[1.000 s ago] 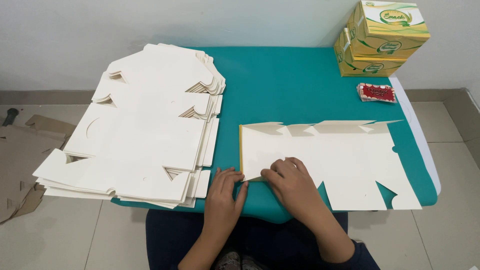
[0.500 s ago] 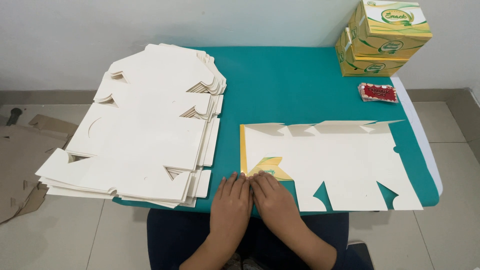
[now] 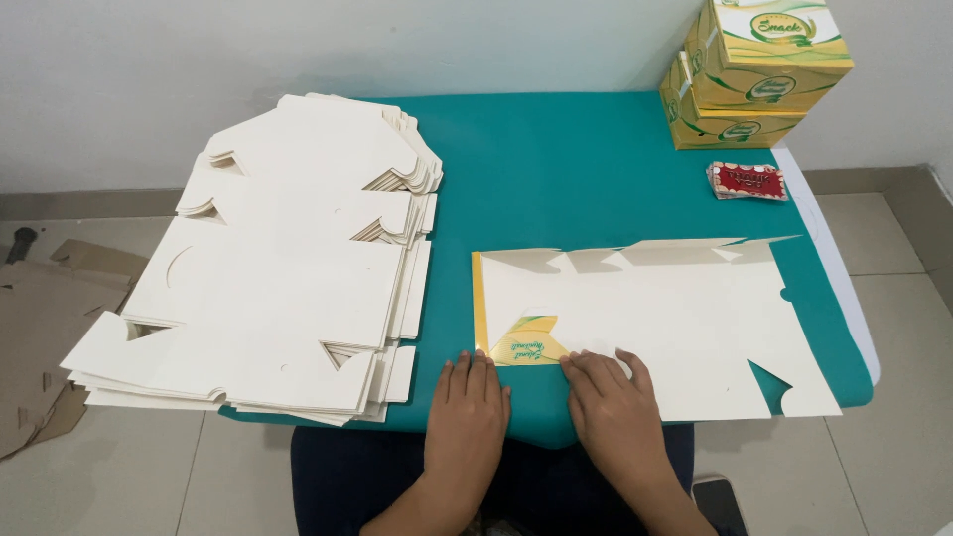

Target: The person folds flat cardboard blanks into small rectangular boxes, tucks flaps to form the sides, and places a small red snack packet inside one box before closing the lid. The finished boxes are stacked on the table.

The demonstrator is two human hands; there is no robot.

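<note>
A flat white die-cut carton blank (image 3: 655, 318) lies on the teal table (image 3: 556, 169), printed side down. Its near-left flap (image 3: 526, 345) is folded over and shows a yellow and green print. My left hand (image 3: 467, 412) lies flat at the table's front edge, fingertips touching the left end of that fold. My right hand (image 3: 615, 407) presses on the blank just right of the folded flap. Neither hand grips anything.
A tall stack of the same white blanks (image 3: 288, 268) fills the table's left half and overhangs its edge. Two assembled yellow-green boxes (image 3: 759, 69) stand stacked at the back right, with a small red packet (image 3: 747, 181) before them. Brown cardboard scraps (image 3: 45, 328) lie on the floor at left.
Both hands slid left along the blank's near edge, and the near-left flap has been folded over, so its printed side now shows.
</note>
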